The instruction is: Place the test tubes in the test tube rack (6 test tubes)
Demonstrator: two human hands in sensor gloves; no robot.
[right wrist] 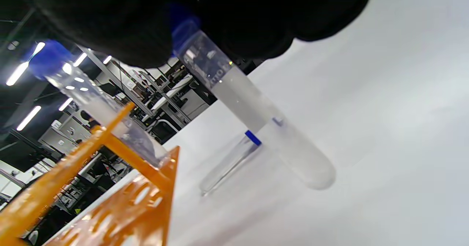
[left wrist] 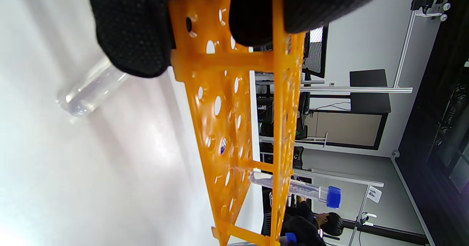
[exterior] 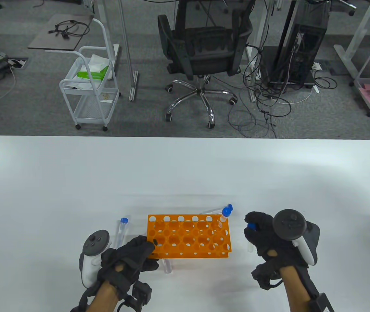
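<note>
The left hand (exterior: pixel 132 256) grips the rack's (exterior: pixel 188 236) near-left corner; the right hand (exterior: pixel 262 234) holds a capped tube (right wrist: pixel 253 117) clear of the table, right of the rack. One tube (exterior: pixel 223 218) stands seated, leaning. Risk: a tilted approach could strike the rim or knock that neighbour, judging by the slant.

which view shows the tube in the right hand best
The right wrist view: the held tube runs nearly full length below the fingers, its rounded bottom clear of the table. The table view shows only its blue cap inside the right hand. The left wrist view misses it.
</note>
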